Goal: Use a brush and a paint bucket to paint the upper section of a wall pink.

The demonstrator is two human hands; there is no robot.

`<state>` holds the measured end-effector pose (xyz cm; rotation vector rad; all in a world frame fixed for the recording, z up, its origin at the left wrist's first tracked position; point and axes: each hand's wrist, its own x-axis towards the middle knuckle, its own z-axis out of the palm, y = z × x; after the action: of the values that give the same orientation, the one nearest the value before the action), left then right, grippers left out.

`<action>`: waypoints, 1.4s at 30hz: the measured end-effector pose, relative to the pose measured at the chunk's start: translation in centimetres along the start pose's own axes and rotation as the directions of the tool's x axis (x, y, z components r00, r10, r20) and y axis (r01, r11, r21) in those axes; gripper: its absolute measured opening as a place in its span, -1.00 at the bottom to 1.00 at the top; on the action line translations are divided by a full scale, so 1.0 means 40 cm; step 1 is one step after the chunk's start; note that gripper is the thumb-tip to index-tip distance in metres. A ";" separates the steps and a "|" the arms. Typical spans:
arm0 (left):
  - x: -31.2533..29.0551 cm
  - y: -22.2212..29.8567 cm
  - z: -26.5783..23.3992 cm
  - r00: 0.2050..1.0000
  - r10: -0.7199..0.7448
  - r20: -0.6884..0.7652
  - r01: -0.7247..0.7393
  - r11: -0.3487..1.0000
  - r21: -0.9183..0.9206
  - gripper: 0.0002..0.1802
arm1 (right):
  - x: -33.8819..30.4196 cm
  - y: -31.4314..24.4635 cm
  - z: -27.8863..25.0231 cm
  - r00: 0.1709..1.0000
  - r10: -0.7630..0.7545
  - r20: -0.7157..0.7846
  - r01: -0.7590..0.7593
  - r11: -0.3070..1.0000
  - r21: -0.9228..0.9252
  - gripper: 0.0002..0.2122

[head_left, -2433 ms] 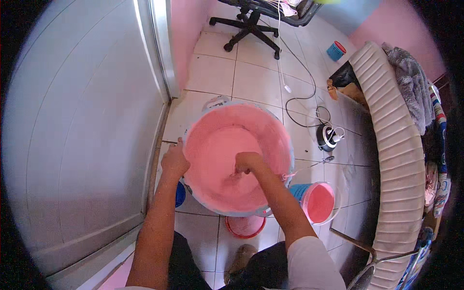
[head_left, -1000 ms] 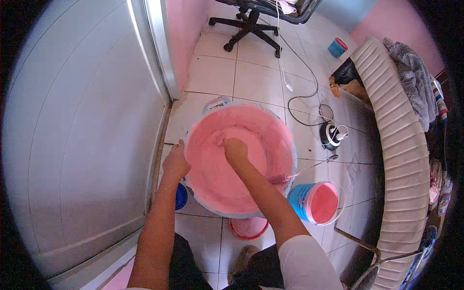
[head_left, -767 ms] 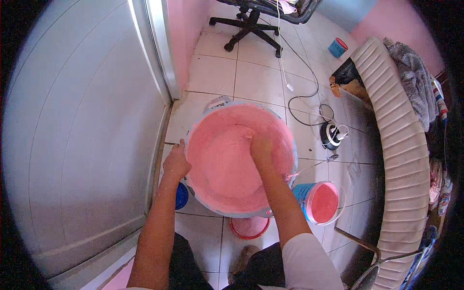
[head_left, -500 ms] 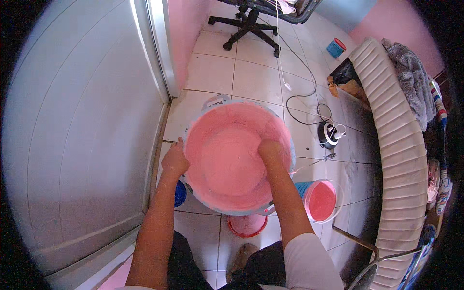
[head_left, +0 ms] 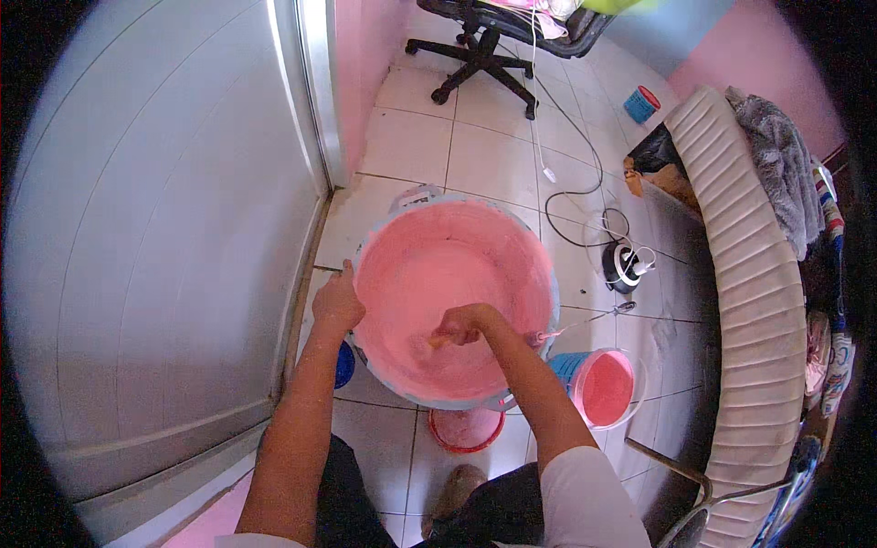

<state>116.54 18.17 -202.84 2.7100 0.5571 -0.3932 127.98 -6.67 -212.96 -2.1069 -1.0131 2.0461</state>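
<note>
A wide round tub point(head_left: 393, 388) stands on the floor before me, its inside coated with pink paint point(head_left: 448, 283). At its left rim is my left hand point(head_left: 338, 300), closed on the edge with one finger stretched forward. Inside the tub, low and near the side closest to me, my right hand point(head_left: 466, 324) is closed round a small yellowish tool point(head_left: 440, 341). The far end of that tool is blurred against the pink, so its kind cannot be made out.
A blue bucket of pink paint point(head_left: 607, 388) stands right of the tub, beside a thin-rodded tool with a dark handle point(head_left: 625, 308). A red-rimmed lid point(head_left: 466, 431) lies close to my feet. A corded device point(head_left: 623, 267), a wheeled chair point(head_left: 484, 59) and a cushioned seat point(head_left: 749, 301) stand around.
My right hand has moved from the tub's right side toward its near middle, and the yellowish tool now shows. My left hand stays at the rim. The view has shifted slightly.
</note>
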 end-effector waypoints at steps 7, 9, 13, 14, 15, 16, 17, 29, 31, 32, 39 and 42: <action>0.028 0.059 0.024 0.998 0.065 0.009 -0.064 0.997 -0.048 -0.14 | 0.026 0.183 0.001 0.509 -0.393 -0.765 0.381 0.901 -0.209 -0.72; 0.026 0.011 0.031 1.000 0.026 0.001 -0.026 1.000 0.005 -0.15 | 0.003 0.065 -0.020 0.494 0.095 -0.865 0.224 0.947 0.231 -0.77; 0.016 0.017 0.017 1.000 0.009 -0.011 -0.009 1.000 0.020 -0.16 | -0.002 -0.028 0.010 0.268 0.155 -0.951 -0.147 0.982 0.119 -0.75; 0.017 0.010 0.018 1.000 0.010 -0.012 -0.010 1.000 0.017 -0.16 | -0.014 -0.060 0.016 0.311 0.068 -0.948 -0.144 0.989 0.023 -0.69; 0.018 0.002 0.019 1.000 0.010 -0.013 -0.010 1.000 0.016 -0.17 | -0.018 -0.088 0.020 0.355 -0.020 -0.935 -0.136 0.988 -0.073 -0.63; 0.020 0.016 0.018 1.000 0.024 -0.013 -0.024 1.000 0.010 -0.17 | -0.018 -0.080 0.020 0.348 -0.010 -0.938 -0.147 0.987 -0.065 -0.63; 0.021 0.033 0.020 0.999 0.043 -0.023 -0.043 0.999 -0.002 -0.17 | -0.011 -0.064 0.021 0.429 -0.040 -0.902 -0.105 0.990 -0.094 -0.65; 0.021 0.026 0.013 0.998 0.053 -0.018 -0.053 0.998 -0.032 -0.16 | -0.085 -0.009 0.035 0.418 0.113 -0.902 -0.477 0.872 -0.112 -0.83; 0.021 0.026 0.017 0.995 0.082 -0.052 -0.085 0.995 -0.055 -0.16 | -0.078 0.012 0.024 0.249 0.041 -0.968 -0.520 0.848 -0.098 -0.84; 0.020 0.035 0.016 0.996 0.068 -0.050 -0.071 0.996 -0.059 -0.16 | -0.080 0.018 -0.004 0.249 0.085 -0.965 -0.526 0.848 -0.061 -0.84; 0.018 0.058 -0.004 0.998 0.033 0.044 -0.030 0.997 -0.070 -0.16 | -0.074 0.041 0.000 0.443 0.041 -0.895 -0.279 0.956 -0.095 -0.84; 0.007 0.002 -0.004 0.999 0.028 0.019 -0.026 0.995 -0.098 -0.16 | -0.161 -0.067 -0.033 0.767 0.226 -0.600 -0.351 0.931 -0.098 -0.81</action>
<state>116.88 18.25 -202.76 2.6146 0.5192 -0.3763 128.58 -7.02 -205.89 -2.8873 -0.8547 1.2327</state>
